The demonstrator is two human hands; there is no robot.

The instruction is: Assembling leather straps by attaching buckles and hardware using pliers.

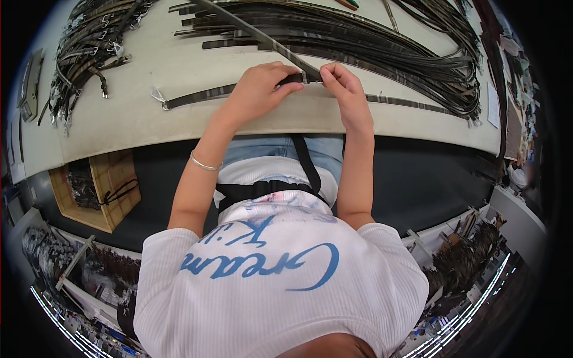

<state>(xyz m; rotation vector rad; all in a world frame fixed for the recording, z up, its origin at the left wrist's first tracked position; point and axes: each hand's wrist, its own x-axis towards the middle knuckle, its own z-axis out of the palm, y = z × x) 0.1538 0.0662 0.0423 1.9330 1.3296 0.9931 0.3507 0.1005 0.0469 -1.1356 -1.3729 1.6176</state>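
A dark checked belt (203, 96) lies along the near part of the table, with a metal buckle end (166, 104) in a bit of clear plastic at its left. My left hand (258, 89) is closed round this belt. Just right of my left fingers, a small light-coloured metal loop (304, 77) sits across the belt. Beside it, my right hand (346, 89) pinches the belt between thumb and forefinger. A long grey-black strap (256, 34) slants down from the far edge to my right fingertips; whether it belongs to the same belt I cannot tell.
Several long dark straps (334, 30) lie in a curved bundle beyond my hands and round to the right. At the far left is a heap of buckled belts (89, 53). A wooden box (119, 209) stands below the white table's (137, 128) near edge, at left.
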